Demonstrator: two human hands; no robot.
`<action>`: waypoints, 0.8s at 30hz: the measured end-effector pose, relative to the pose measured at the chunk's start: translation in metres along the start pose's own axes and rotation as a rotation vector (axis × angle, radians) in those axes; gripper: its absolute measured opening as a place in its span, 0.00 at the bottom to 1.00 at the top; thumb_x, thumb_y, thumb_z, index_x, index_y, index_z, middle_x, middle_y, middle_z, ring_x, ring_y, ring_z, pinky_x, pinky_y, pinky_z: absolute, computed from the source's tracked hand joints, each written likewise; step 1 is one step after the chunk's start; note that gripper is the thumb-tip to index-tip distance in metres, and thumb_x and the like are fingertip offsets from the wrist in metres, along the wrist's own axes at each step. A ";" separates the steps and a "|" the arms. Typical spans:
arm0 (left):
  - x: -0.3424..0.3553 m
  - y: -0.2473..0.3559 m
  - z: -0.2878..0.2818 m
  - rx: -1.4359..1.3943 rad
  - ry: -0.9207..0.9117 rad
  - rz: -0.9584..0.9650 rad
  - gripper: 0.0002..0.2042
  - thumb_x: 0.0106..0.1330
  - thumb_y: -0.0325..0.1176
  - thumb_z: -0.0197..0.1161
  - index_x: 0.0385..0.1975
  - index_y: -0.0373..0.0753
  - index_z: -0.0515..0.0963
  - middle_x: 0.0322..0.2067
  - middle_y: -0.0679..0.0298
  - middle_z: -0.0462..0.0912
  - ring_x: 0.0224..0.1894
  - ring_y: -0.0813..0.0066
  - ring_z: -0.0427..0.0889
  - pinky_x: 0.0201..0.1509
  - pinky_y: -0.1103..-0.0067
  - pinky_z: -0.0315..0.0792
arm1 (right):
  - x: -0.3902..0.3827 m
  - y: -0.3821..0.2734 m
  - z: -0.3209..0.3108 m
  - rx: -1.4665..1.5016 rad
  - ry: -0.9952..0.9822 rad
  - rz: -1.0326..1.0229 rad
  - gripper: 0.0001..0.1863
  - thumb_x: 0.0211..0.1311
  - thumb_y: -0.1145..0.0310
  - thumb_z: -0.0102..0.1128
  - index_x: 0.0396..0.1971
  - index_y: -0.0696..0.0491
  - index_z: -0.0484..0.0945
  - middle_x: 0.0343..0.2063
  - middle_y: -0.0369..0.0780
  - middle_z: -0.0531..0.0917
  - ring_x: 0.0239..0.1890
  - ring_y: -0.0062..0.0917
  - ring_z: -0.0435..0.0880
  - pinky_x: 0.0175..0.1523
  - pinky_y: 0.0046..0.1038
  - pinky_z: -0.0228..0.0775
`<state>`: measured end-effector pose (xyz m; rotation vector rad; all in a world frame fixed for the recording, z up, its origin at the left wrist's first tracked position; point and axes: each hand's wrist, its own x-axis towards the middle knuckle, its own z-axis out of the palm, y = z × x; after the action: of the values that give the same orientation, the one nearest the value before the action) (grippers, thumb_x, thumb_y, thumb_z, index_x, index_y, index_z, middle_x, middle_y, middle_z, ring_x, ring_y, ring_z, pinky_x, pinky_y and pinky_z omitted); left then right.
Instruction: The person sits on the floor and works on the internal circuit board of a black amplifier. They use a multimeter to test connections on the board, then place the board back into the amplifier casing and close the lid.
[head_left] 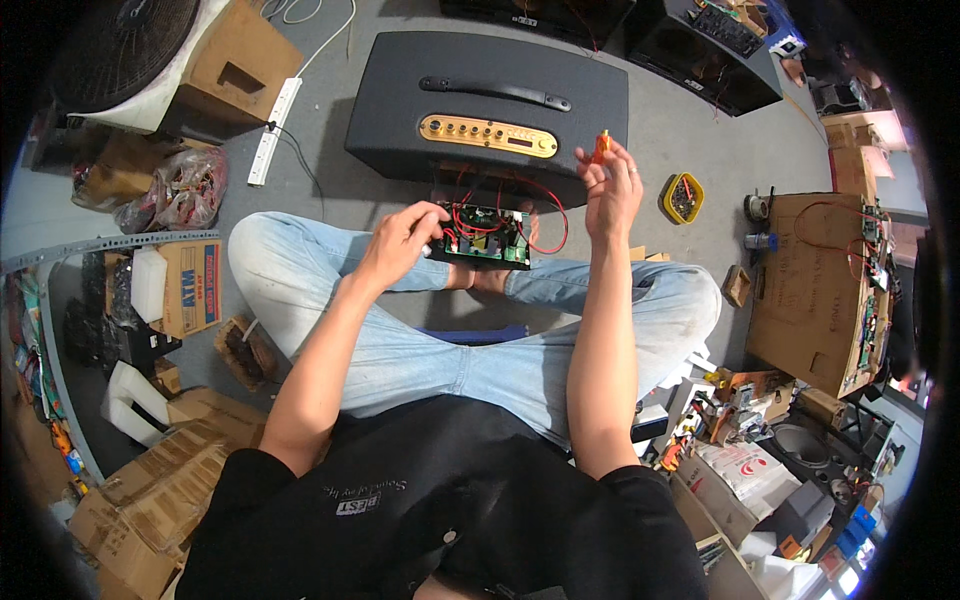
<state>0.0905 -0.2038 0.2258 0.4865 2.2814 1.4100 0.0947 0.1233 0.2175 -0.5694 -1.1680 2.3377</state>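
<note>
A green circuit board (487, 240) with black parts and red wires (545, 200) lies above my ankles, close against the front of a black speaker cabinet (400, 110). My left hand (400, 243) has its fingers closed at the board's left edge, gripping it there. Raised to the right of the board, my right hand (612, 195) pinches a small orange object (601, 147) with a yellowish tip; its exact kind is too small to tell. On the cabinet are a carrying handle (495, 93) and a gold control panel (488, 136) with several knobs. The red wires run between board and cabinet.
A yellow tray of small parts (683, 198) sits right of my right hand. A white power strip (273, 132) lies at the left. Large cardboard boxes (800, 270) stand on the right, and more black speakers (700, 60) at the back. My crossed legs surround the near side.
</note>
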 end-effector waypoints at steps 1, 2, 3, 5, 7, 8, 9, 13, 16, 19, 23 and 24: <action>0.006 -0.004 0.003 -0.075 -0.076 0.038 0.14 0.79 0.37 0.53 0.53 0.38 0.81 0.35 0.54 0.87 0.38 0.68 0.86 0.43 0.71 0.77 | -0.014 -0.002 0.002 0.035 -0.019 0.048 0.13 0.73 0.71 0.55 0.51 0.62 0.77 0.41 0.43 0.84 0.36 0.31 0.89 0.38 0.26 0.81; 0.011 0.002 0.008 -0.261 -0.129 0.048 0.12 0.77 0.37 0.56 0.51 0.39 0.82 0.38 0.54 0.86 0.41 0.68 0.85 0.44 0.72 0.77 | -0.024 0.000 0.003 0.073 -0.037 0.096 0.13 0.74 0.70 0.54 0.51 0.62 0.77 0.41 0.43 0.84 0.35 0.30 0.89 0.37 0.25 0.81; 0.016 0.009 0.013 -0.119 -0.117 0.148 0.12 0.76 0.36 0.57 0.50 0.38 0.82 0.37 0.55 0.86 0.40 0.67 0.85 0.44 0.72 0.77 | -0.035 0.001 0.004 0.111 -0.055 0.143 0.14 0.75 0.68 0.53 0.51 0.62 0.77 0.40 0.43 0.84 0.35 0.29 0.88 0.36 0.24 0.80; 0.022 0.027 0.018 0.162 -0.101 0.341 0.11 0.74 0.33 0.60 0.50 0.37 0.82 0.36 0.56 0.85 0.40 0.65 0.84 0.43 0.71 0.77 | -0.062 0.006 0.003 0.054 -0.117 0.199 0.14 0.75 0.66 0.52 0.49 0.61 0.77 0.38 0.43 0.85 0.34 0.27 0.87 0.34 0.25 0.78; 0.031 0.014 0.028 0.266 -0.019 0.424 0.10 0.69 0.32 0.65 0.45 0.36 0.84 0.34 0.57 0.83 0.37 0.61 0.82 0.42 0.69 0.76 | -0.091 0.016 0.001 0.043 -0.116 0.282 0.11 0.74 0.69 0.56 0.49 0.59 0.78 0.35 0.42 0.86 0.31 0.24 0.86 0.33 0.22 0.76; 0.033 0.016 0.034 0.283 0.064 0.440 0.09 0.68 0.32 0.66 0.43 0.36 0.84 0.33 0.57 0.83 0.38 0.60 0.82 0.43 0.68 0.76 | -0.101 0.018 0.000 0.035 -0.107 0.322 0.10 0.73 0.70 0.58 0.49 0.59 0.78 0.35 0.41 0.86 0.31 0.23 0.86 0.33 0.22 0.75; 0.035 0.017 0.038 0.300 0.149 0.455 0.08 0.67 0.32 0.66 0.41 0.35 0.84 0.33 0.57 0.83 0.38 0.59 0.81 0.44 0.67 0.76 | -0.106 0.020 0.000 0.026 -0.098 0.362 0.10 0.73 0.71 0.60 0.49 0.58 0.78 0.35 0.41 0.86 0.31 0.22 0.86 0.33 0.21 0.75; 0.037 0.010 0.048 0.258 0.336 0.487 0.07 0.68 0.31 0.66 0.38 0.34 0.84 0.36 0.59 0.82 0.43 0.58 0.80 0.48 0.66 0.74 | -0.103 0.031 0.008 -0.277 -0.210 0.217 0.10 0.74 0.67 0.64 0.47 0.57 0.81 0.33 0.38 0.86 0.30 0.17 0.82 0.34 0.20 0.72; 0.039 0.006 0.045 0.139 0.230 0.334 0.09 0.69 0.33 0.65 0.40 0.34 0.84 0.35 0.57 0.83 0.42 0.57 0.80 0.49 0.65 0.73 | -0.107 0.039 0.007 -0.450 -0.286 0.163 0.10 0.73 0.67 0.65 0.47 0.57 0.81 0.32 0.36 0.86 0.30 0.15 0.82 0.33 0.18 0.70; 0.040 0.004 0.042 0.162 0.234 0.335 0.09 0.70 0.34 0.64 0.40 0.35 0.84 0.34 0.58 0.84 0.40 0.57 0.80 0.49 0.66 0.73 | -0.111 0.046 0.016 -0.567 -0.287 0.070 0.10 0.73 0.66 0.65 0.44 0.58 0.82 0.30 0.35 0.86 0.28 0.14 0.81 0.32 0.19 0.71; 0.040 -0.002 0.045 0.259 0.273 0.420 0.07 0.68 0.32 0.66 0.38 0.36 0.85 0.32 0.60 0.83 0.38 0.59 0.81 0.46 0.66 0.71 | -0.111 0.047 0.023 -0.918 -0.280 -0.101 0.10 0.70 0.66 0.67 0.39 0.59 0.83 0.26 0.38 0.85 0.24 0.17 0.80 0.30 0.24 0.71; 0.040 -0.003 0.047 0.295 0.288 0.445 0.07 0.67 0.32 0.66 0.37 0.36 0.85 0.31 0.61 0.83 0.37 0.60 0.81 0.45 0.67 0.71 | -0.112 0.046 0.025 -0.978 -0.273 -0.173 0.10 0.70 0.67 0.67 0.39 0.59 0.83 0.24 0.38 0.85 0.23 0.16 0.79 0.29 0.24 0.70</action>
<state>0.0802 -0.1499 0.1981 0.9917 2.7562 1.4142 0.1611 0.0199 0.2111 -0.4157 -2.3811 1.6054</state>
